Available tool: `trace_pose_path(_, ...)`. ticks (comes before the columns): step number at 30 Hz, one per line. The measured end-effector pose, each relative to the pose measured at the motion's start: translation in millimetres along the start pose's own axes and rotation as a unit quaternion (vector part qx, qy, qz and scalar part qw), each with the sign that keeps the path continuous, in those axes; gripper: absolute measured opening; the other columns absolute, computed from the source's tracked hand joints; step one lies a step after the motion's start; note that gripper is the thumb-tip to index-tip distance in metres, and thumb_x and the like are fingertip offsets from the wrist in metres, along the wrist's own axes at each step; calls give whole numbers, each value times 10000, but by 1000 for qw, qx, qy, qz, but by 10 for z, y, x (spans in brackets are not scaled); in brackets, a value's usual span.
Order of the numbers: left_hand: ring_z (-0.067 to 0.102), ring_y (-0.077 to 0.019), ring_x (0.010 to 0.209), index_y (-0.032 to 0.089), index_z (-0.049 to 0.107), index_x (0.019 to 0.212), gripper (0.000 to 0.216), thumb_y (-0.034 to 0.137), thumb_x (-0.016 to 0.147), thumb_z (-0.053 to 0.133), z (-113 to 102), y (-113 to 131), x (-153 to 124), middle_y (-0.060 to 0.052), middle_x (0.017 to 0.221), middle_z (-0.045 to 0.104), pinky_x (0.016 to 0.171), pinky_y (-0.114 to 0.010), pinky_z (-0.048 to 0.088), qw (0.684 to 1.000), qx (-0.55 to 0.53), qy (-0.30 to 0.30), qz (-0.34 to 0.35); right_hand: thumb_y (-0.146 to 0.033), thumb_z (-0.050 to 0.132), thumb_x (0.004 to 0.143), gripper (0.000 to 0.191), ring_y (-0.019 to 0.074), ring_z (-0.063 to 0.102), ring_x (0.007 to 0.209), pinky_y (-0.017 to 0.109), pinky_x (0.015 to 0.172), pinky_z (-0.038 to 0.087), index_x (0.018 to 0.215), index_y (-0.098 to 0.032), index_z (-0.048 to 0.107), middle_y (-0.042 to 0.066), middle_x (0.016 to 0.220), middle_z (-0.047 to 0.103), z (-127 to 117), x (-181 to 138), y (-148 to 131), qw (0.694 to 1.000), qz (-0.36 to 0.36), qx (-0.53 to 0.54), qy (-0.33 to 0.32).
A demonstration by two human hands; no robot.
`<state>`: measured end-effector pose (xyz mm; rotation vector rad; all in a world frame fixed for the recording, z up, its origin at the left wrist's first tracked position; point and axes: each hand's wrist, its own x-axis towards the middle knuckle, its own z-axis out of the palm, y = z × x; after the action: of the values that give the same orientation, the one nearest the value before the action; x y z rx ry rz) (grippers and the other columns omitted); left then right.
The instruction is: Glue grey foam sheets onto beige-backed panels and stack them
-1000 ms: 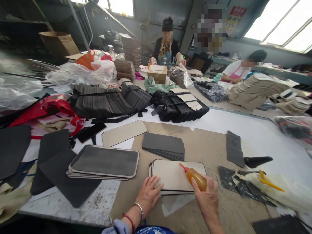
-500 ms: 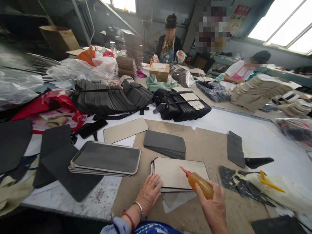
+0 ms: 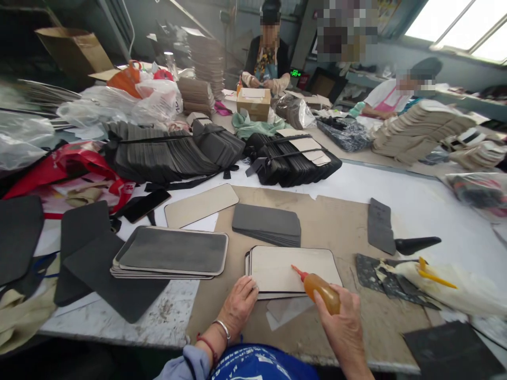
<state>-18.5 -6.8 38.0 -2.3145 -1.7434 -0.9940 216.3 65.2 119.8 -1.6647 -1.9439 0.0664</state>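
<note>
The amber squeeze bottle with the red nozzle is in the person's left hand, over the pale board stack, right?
Not quite: the head view shows the amber squeeze bottle in the right hand; the left hand presses the pale board stack.

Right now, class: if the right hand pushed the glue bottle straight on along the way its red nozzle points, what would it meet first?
The right hand aims the glue bottle up-left and downward. Its nozzle would probably meet the pale top board of the small stack almost at once; the exact gap is unclear.
</note>
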Motion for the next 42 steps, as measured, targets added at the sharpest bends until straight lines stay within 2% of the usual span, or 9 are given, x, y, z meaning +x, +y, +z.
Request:
trace_pose_path(4,552,-195,1020,156,610,956,220,86,835,440,26,1,-20,-82,981,629,874,-375,525,1000,13,17,7,-688,381,748,532,252,472,799,379,646,441,911,-197,510,79,817,519,-216,152,502,995,35,-74,48)
trace_pose_path(8,545,-199,1032,151,609,963,235,65,827,437,12,-5,-6,-85,988,630,875,-361,523,999,21,17,19,-690,379,741,551,277,469,825,392,640,430,910,-183,512,102,823,534,-317,225,739,989,71,-104,79)
trace_pose_path(12,553,-202,1021,156,608,971,240,76,831,431,-2,-19,0,-87,989,632,854,-360,534,999,19,15,24,-641,416,760,491,256,477,807,404,695,439,917,-186,511,89,836,520,-281,136,584,994,53,-71,59)
trace_pose_path(17,555,-189,1026,186,615,976,238,97,838,443,22,-51,-34,-75,1002,632,875,-360,523,1000,-11,-11,-5,-498,517,785,329,197,530,823,365,749,462,976,-231,495,48,916,489,-168,-179,60,997,25,57,-38)
trace_pose_path(20,558,-183,1021,185,614,979,246,94,839,434,33,-68,-45,-71,1000,638,880,-362,520,999,-26,-19,-13,-449,537,788,288,184,540,827,355,752,471,985,-243,489,36,926,486,-122,-340,-119,992,22,100,-78)
trace_pose_path(23,560,-186,1014,174,618,966,240,95,843,429,26,-76,-37,-70,988,646,880,-362,520,999,-23,-21,-8,-459,528,791,298,187,534,830,363,755,471,981,-233,496,44,923,487,-133,-390,-58,991,35,100,-80)
trace_pose_path(32,560,-194,1023,162,618,976,227,103,841,445,1,-30,-8,-81,993,643,879,-366,525,1000,-17,-21,-5,-661,453,735,499,235,497,803,390,718,448,898,-193,509,85,861,535,-431,-225,635,997,60,-24,42)
trace_pose_path(36,560,-197,1034,162,619,968,221,102,840,450,1,14,1,-82,1013,640,871,-355,534,1000,-5,-19,-8,-636,478,736,472,230,512,804,396,736,449,910,-199,518,79,868,515,-386,-341,507,995,93,14,41)
trace_pose_path(42,570,-189,1039,167,604,995,249,91,848,418,6,39,-10,-80,1039,634,856,-326,543,1000,-2,-22,-22,-439,523,795,269,185,538,813,364,746,477,977,-243,490,39,911,481,-60,-519,56,980,117,153,-55)
